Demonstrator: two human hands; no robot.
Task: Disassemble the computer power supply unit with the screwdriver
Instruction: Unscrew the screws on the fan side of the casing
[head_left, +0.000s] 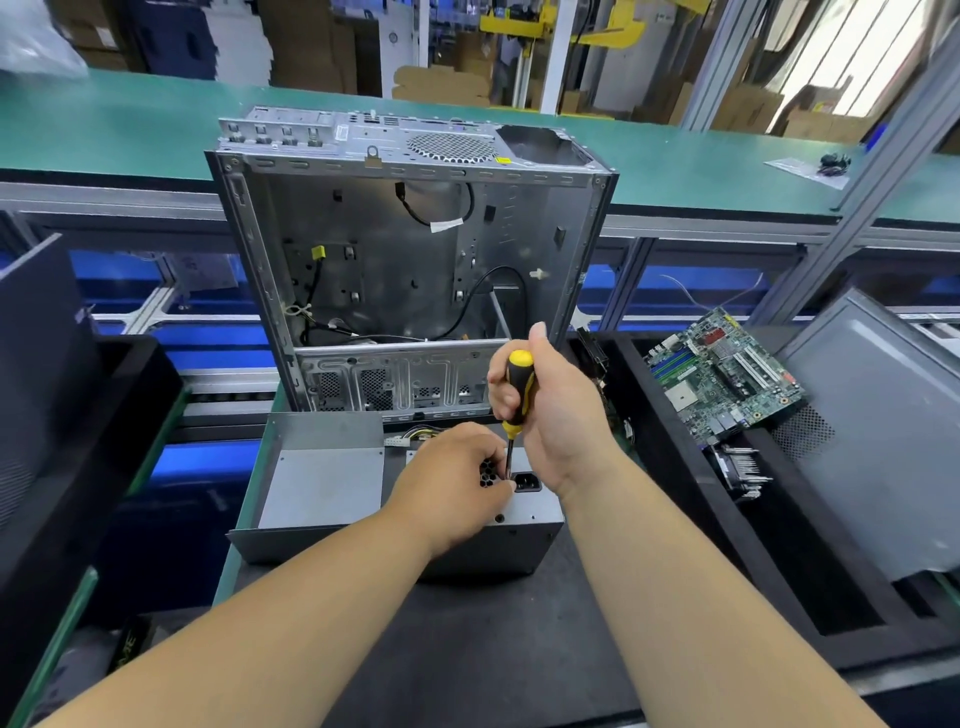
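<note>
The grey metal power supply unit (524, 525) stands on the dark mat in front of me, its black mains socket and fan grille facing up. My left hand (452, 483) rests on its top and pinches at the screwdriver's shaft near the grille. My right hand (545, 410) grips the yellow and black screwdriver (517, 389) upright, tip down on the unit beside the socket. A loose grey metal cover (317, 478) lies to the left, touching the unit. The unit's wires (415, 434) show behind my left hand.
An open, emptied computer case (410, 260) stands upright just behind the unit. A green motherboard (722, 374) and a grey panel (883, 431) lie in a black tray on the right. Another black tray (78, 415) sits at the left. A green conveyor belt (156, 119) runs behind.
</note>
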